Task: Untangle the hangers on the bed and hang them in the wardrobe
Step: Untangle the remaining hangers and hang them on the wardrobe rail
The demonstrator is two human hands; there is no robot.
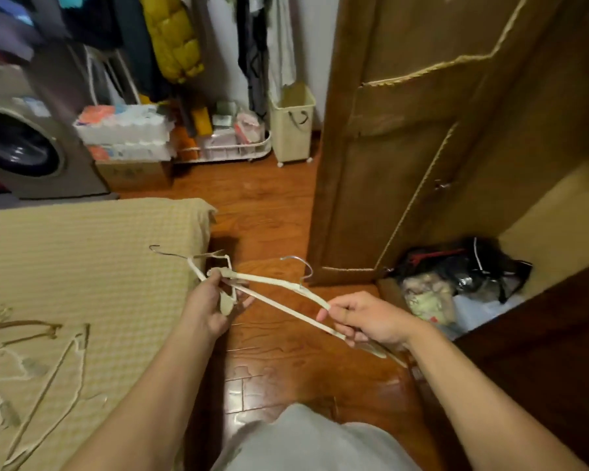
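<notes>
Wooden flooring lies between the bed and the open wardrobe. Two interlocked hangers are held over the floor, off the bed's corner: one end gripped by the left hand, the other pinched by the right hand. Hard pulling could bend a caught hook. More hangers remain near the bed's edge.
</notes>
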